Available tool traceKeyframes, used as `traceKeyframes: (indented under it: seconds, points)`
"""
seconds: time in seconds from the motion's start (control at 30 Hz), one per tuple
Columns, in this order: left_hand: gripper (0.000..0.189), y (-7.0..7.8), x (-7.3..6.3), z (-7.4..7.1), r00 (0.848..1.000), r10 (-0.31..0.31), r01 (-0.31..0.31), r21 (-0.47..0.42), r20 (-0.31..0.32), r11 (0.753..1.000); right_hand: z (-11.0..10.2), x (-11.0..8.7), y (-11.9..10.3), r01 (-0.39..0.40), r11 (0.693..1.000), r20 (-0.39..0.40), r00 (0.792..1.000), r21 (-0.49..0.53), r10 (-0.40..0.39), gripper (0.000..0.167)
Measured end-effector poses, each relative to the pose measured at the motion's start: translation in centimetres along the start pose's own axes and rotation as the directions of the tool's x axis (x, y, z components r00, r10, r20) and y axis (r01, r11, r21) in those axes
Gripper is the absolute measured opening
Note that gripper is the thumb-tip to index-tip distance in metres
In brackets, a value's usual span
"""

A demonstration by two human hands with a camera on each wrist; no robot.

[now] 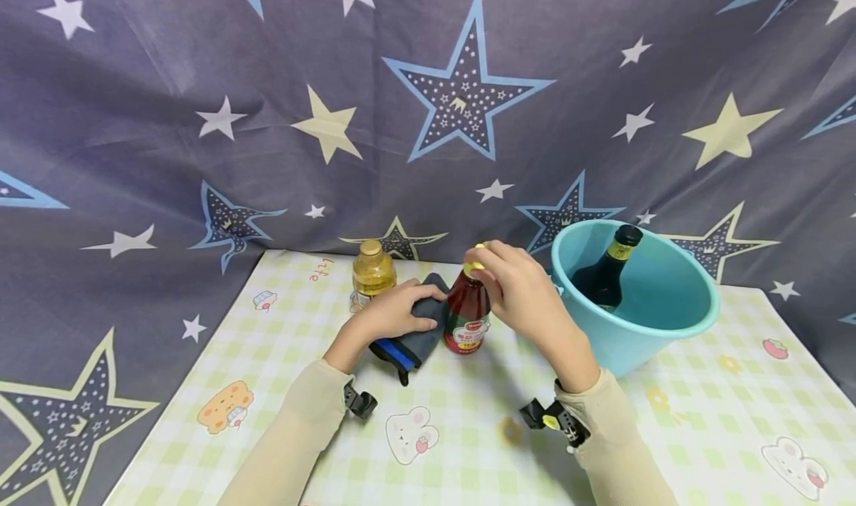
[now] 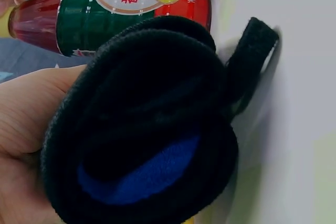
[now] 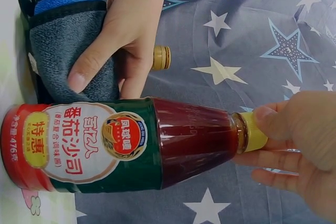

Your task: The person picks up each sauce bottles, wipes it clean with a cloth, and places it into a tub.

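Pinching the yellow cap (image 3: 255, 131) between thumb and fingers, the right hand (image 1: 524, 294) holds the top of a sauce bottle (image 1: 467, 322), which stands upright on the checked tablecloth (image 1: 361, 461) between the folded cloth and the bucket. The bottle is dark red at the neck, with a green, white and red label (printed in large Chinese characters). The left hand (image 1: 391, 314) has its thumb and fingers curled round the folded cloth (image 3: 68, 51), which is dark grey with a blue band, black edging and a small black loop. Cloth and bottle are side by side, so close that they seem to touch. Just behind the left hand stands a glass jar (image 1: 373, 272) of yellow contents with a gold lid. To the right is the light-blue bucket (image 1: 618, 346), and inside it a dark bottle (image 1: 602, 277) with a black cap leans to one side. Star-patterned fabric (image 1: 167, 67) hangs behind the table.
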State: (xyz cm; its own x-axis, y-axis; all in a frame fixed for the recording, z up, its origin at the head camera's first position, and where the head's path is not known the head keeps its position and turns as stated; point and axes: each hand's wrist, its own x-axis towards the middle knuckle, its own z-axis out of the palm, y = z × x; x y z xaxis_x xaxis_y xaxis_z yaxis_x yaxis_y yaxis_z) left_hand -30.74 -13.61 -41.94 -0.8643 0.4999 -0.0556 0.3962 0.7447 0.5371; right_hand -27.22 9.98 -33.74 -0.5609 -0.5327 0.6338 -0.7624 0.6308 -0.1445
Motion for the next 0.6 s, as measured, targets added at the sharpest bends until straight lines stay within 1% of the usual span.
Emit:
traceKeyframes:
  seconds: [0.13,0.27,0.37,0.5,0.6]
  points:
    - [0.046,-0.1,0.0,0.1,1.0,-0.009,0.009,0.001,0.019,1.0,-0.1,0.0,-0.1,0.0,1.0,0.002,1.0,-0.001,0.0,0.016]
    - [0.045,-0.1,-0.2,-0.2,1.0,0.016,-0.016,-0.002,0.022,1.0,-0.1,0.0,-0.1,-0.002,1.0,0.006,1.0,-0.004,0.002,0.016]
    - [0.044,-0.2,-0.5,-0.8,0.998,0.06,-0.061,-0.012,-0.012,0.998,-0.2,0.0,-0.1,-0.001,1.0,0.007,1.0,-0.002,0.001,0.016]
    - [0.044,-0.1,-0.7,-1.8,0.993,0.106,-0.11,-0.067,-0.061,0.992,-0.2,0.0,0.0,-0.001,1.0,0.008,1.0,-0.001,0.001,0.015]
    - [0.045,0.2,-1.1,-2.6,0.989,0.115,-0.125,-0.101,-0.094,0.987,-0.1,-0.1,0.1,-0.002,1.0,0.009,1.0,-0.003,0.002,0.015]
